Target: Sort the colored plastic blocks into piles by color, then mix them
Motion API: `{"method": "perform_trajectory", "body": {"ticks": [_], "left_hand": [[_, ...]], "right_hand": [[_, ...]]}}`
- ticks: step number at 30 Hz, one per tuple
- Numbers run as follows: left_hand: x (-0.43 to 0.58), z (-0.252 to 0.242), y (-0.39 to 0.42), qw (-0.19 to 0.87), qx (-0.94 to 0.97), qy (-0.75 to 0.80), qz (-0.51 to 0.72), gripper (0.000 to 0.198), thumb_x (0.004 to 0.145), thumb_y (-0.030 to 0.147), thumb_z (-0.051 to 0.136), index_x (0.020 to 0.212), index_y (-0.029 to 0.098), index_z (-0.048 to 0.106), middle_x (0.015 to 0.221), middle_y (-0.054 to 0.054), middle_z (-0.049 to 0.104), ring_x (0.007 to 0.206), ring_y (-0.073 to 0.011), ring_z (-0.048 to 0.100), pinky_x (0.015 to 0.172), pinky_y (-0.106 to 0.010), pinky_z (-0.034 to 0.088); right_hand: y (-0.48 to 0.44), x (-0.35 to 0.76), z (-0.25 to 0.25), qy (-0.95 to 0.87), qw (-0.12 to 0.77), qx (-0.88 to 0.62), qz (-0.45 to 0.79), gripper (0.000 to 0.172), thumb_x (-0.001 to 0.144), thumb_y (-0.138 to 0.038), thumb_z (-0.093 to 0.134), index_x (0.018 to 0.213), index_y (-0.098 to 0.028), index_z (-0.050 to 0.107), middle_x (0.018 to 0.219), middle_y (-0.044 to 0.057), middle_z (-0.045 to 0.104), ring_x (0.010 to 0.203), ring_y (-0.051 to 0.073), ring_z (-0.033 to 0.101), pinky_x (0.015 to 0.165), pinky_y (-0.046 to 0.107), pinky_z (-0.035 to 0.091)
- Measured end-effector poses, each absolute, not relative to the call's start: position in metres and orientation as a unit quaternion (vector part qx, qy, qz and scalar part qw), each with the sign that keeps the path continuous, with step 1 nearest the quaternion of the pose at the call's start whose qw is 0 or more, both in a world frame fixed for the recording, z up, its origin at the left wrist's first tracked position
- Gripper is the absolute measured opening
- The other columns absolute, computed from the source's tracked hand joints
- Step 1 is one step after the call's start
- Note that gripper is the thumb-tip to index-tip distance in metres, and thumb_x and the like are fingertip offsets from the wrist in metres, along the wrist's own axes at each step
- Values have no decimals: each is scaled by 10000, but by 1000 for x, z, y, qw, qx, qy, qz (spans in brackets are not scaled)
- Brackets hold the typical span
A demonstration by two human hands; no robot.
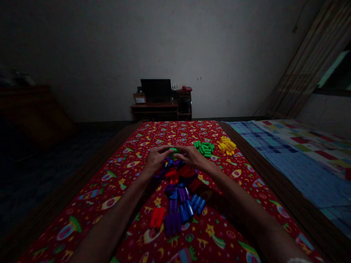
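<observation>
Both my hands meet over a red cloth with rocket prints (131, 171). My left hand (155, 157) and my right hand (192, 156) pinch the two ends of a small green plastic piece (173, 149) held between them. Right beneath my hands lies a mixed heap of purple, red and blue plastic pieces (178, 193). Beyond my right hand sit a sorted pile of green pieces (205, 148) and a sorted pile of yellow pieces (227, 145).
A wooden edge (274, 179) borders the red cloth on the right, with a blue checked sheet (296, 153) beyond it. A dark desk with a monitor (156, 95) stands against the far wall. The room is dim; dark floor lies at left.
</observation>
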State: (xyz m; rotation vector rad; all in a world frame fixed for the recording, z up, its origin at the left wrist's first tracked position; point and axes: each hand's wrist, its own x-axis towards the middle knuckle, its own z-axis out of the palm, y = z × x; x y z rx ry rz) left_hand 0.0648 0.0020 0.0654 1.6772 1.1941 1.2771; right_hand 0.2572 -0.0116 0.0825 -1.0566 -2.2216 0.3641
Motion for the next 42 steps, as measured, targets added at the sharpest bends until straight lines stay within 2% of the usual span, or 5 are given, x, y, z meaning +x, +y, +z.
{"method": "perform_trajectory", "body": {"ticks": [15,24,32,38,42], "left_hand": [[60,55,8,130,788,492,347,424,890,397,464,1204,174,642,1238,-100,662,1171,-264,592,1037,-408,440],[143,54,-125,32,978,153,142,485,897,524,496,1316,282,532,1461,-61,472,1422,-291,286,1163,-538,201],[150,21,-138,-64,962,232,128,332,969,374,408,1240,256,559,1191,-43,632,1229,-224,497,1168,-510,170],[100,40,-103,-122,958,226,127,353,931,366,508,1264,257,550,1380,-35,550,1297,-235,454,1183,-492,157],[45,43,-131,-107,935,299,160,523,932,369,503,1437,307,379,1499,-42,424,1405,-259,316,1178,-528,158]], "right_hand": [[20,330,58,-710,193,-677,-24,292,942,-239,430,1013,-133,693,964,134,710,868,203,641,692,248,380],[20,314,68,-767,284,-575,-18,329,952,-250,413,953,-119,715,887,121,722,786,180,638,715,242,401],[10,262,37,-868,300,-367,149,371,971,-382,392,1088,-173,676,1064,88,690,990,183,603,882,282,430],[13,267,34,-830,304,-408,228,599,969,-557,218,734,-162,601,647,3,555,608,128,488,602,234,380],[17,274,36,-797,362,-437,207,583,953,-587,218,678,-181,532,581,-23,449,563,118,406,561,236,320]]}}
